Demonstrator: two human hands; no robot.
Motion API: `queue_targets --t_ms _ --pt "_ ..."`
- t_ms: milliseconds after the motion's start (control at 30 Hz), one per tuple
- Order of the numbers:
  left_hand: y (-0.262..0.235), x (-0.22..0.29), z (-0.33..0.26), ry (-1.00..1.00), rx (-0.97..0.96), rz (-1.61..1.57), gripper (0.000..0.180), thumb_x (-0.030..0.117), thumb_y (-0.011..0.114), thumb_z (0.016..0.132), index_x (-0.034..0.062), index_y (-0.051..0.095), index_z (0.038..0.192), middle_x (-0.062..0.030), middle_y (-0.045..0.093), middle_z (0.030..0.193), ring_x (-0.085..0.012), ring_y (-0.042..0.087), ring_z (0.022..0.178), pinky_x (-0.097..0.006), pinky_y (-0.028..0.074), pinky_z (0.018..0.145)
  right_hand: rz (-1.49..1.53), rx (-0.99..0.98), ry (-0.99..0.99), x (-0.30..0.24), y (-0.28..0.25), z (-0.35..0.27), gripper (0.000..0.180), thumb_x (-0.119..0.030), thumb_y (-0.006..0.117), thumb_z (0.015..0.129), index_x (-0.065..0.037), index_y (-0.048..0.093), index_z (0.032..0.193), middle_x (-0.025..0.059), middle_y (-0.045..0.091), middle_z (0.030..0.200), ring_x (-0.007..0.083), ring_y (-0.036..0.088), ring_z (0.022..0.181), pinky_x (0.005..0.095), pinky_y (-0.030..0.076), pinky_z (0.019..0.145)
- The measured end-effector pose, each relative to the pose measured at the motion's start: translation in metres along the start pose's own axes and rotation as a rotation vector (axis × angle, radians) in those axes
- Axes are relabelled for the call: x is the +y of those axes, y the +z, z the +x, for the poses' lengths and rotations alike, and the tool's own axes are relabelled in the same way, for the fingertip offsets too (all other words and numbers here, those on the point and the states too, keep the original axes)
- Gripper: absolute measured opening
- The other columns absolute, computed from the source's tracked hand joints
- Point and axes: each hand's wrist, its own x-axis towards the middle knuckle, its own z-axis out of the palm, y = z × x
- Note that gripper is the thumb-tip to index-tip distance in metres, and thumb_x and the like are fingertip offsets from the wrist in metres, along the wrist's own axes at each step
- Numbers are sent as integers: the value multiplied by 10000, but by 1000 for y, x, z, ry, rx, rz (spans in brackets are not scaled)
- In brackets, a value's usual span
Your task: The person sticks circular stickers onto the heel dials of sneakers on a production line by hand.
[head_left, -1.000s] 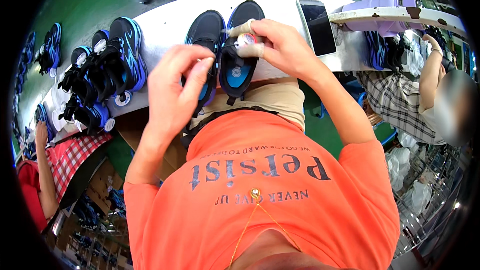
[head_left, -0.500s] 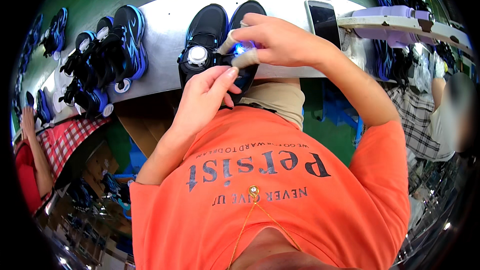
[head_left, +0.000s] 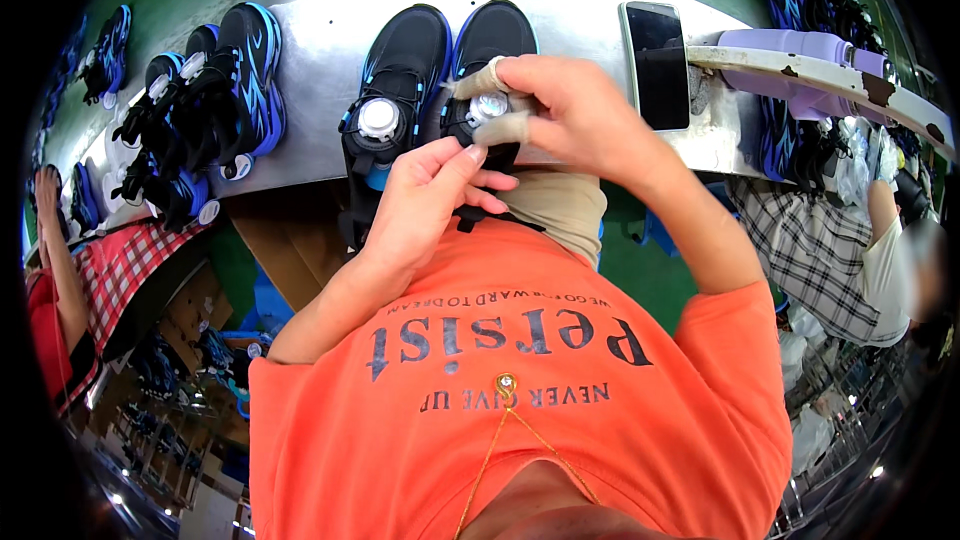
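A pair of black shoes with blue trim stands on the metal table, toes away from me. The left shoe [head_left: 408, 50] has a white round dial [head_left: 378, 119] on its tongue. The right shoe [head_left: 494, 35] carries a shiny, clear-looking round dial [head_left: 488, 107]. My right hand [head_left: 575, 105], with pale finger cots on its fingertips, is over the right shoe, its thumb and forefinger apart on either side of that dial. My left hand [head_left: 425, 195] is just nearer to me, thumb and forefinger pinched together close to my right thumb; whatever they hold is too small to make out.
A phone [head_left: 657, 65] lies on the metal table [head_left: 560, 10], right of the shoes. Beside it a chipped white metal bar [head_left: 820, 70] crosses in front of a purple container [head_left: 780, 52]. More blue-black shoes [head_left: 250, 80] stand at left. Other people work at both sides.
The blue glow at the right shoe's dial is gone, and the dial now shows as clear and silvery. My right hand has shifted slightly down; my left hand has moved slightly right.
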Motion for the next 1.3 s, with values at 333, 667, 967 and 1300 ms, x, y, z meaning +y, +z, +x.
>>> queue_targets --t_ms 333,667,967,1300 --pt "6 1 -2 -16 23 50 266 209 458 984 1 586 1089 -147 690 945 -125 641 716 -214 459 614 14 21 -96 7 -2 0 335 -161 705 769 -108 646 1094 77 531 761 228 528 698 323 447 630" --pt "3 -2 0 -18 -2 32 261 218 459 987 10 585 1081 -136 685 962 -115 640 733 -203 445 595 1 90 -149 9 0 -1 293 -228 714 768 -138 675 1044 87 481 742 255 511 682 332 436 604" --pt "-17 41 -28 161 -103 534 192 168 591 911 5 614 1011 -91 662 848 -124 617 702 -251 475 666 118 177 147 -1 17 -4 295 -222 733 751 -107 686 1018 65 535 766 179 507 653 284 445 622" --pt "-70 67 1 470 -161 835 400 27 633 774 62 618 1172 -50 594 949 -165 534 846 -243 411 665 -288 -44 -185 40 55 128 439 -347 575 901 -121 551 1277 181 514 1181 358 500 1088 396 412 953"
